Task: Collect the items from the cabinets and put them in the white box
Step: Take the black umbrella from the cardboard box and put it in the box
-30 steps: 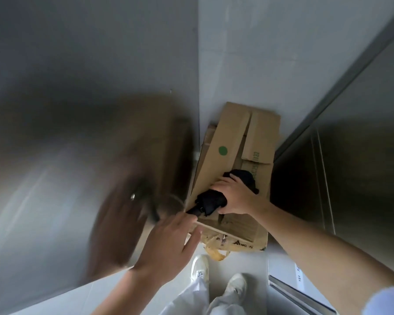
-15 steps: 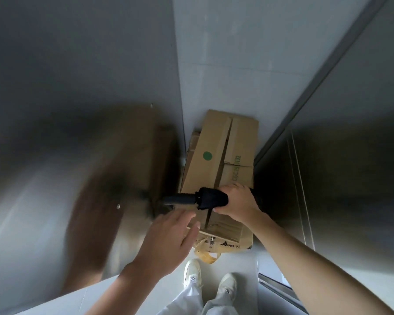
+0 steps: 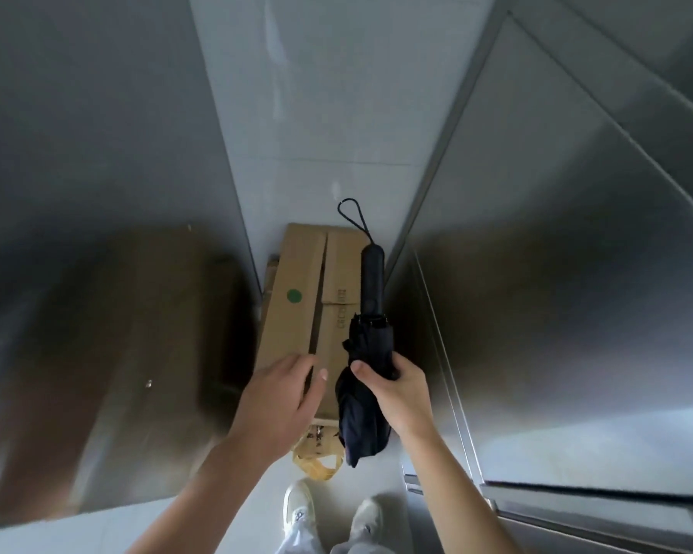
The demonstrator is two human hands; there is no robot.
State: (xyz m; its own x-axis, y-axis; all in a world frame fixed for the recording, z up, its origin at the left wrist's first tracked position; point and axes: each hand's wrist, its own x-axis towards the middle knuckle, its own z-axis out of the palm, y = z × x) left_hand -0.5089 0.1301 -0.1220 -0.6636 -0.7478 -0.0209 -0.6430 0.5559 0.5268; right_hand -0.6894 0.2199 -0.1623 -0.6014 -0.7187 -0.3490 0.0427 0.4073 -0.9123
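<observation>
My right hand (image 3: 401,393) grips a folded black umbrella (image 3: 367,353) around its canopy, handle pointing away from me with its wrist loop hanging past the end. It hovers over the right side of a stack of flattened cardboard boxes (image 3: 301,313) on the floor. My left hand (image 3: 279,405) is beside it, fingers straight and holding nothing, above the near end of the cardboard. No white box is in view.
A steel cabinet door (image 3: 97,313) stands to the left and reflects the cardboard. Another steel cabinet front (image 3: 557,313) rises on the right. A yellow bag (image 3: 317,459) lies by the cardboard's near end, just ahead of my shoes (image 3: 329,513). Pale tiled floor runs between the cabinets.
The umbrella has swung from lying crosswise, handle to the left, to pointing away from me in my right hand. My left hand stayed near the cardboard. The view tilted.
</observation>
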